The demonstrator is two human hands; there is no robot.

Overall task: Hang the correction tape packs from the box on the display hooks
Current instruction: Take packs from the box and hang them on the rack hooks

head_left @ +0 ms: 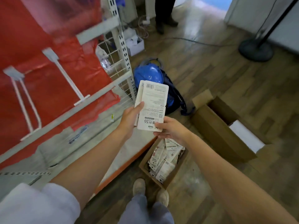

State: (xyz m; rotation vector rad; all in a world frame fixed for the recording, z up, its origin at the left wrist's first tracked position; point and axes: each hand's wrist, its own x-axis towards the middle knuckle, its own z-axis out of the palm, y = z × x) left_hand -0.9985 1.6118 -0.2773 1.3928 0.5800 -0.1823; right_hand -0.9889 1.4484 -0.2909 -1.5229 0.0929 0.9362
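Note:
I hold a small stack of white correction tape packs (153, 102), printed backs facing me, above the floor. My left hand (131, 118) grips the stack's left edge with the thumb on top. My right hand (169, 129) pinches the lower right corner of the front pack. Below my hands an open cardboard box (174, 177) on the floor holds several more packs (165, 159). To the left, white display hooks (71, 81) (25, 105) stick out from the red-backed rack and hang bare.
A grey shelf base (77, 149) with an orange edge lies under the hooks. A blue helmet on a backpack (150, 75), a larger open carton (226, 133), a fan stand (256, 49) and another person's legs (165, 16) stand around on the wooden floor.

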